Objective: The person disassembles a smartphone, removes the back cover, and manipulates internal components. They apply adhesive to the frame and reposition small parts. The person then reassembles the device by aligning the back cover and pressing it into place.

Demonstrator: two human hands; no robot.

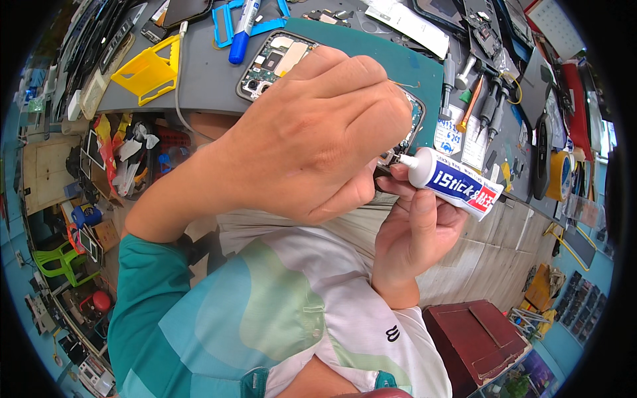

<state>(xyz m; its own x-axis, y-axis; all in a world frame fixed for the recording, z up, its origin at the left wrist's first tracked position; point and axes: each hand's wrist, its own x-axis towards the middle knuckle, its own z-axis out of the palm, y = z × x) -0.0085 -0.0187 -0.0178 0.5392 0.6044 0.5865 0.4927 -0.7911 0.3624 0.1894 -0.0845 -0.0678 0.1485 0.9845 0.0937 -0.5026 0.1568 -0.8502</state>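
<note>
My right hand [421, 229] pinches a squeezed glue tube [458, 182], white with a blue and red label, between thumb and fingers. Its thin white nozzle points left, beside the curled fingers of my left hand [325, 132]. That left hand is closed, its back toward me, and hides whatever its fingertips hold. Beneath it lies an opened smartphone [262, 69] with bare internal parts and camera lenses. Another dark-edged phone piece [417, 118] with exposed circuitry shows past my left knuckles, partly covered.
A green work mat [398, 56] covers part of the grey bench. Screwdrivers [474, 103] and paper labels [449, 129] lie at the right. A blue marker [243, 33], a yellow plastic stand [149, 71] and a grey cable [178, 86] are at the left. A dark red box [474, 338] stands behind right.
</note>
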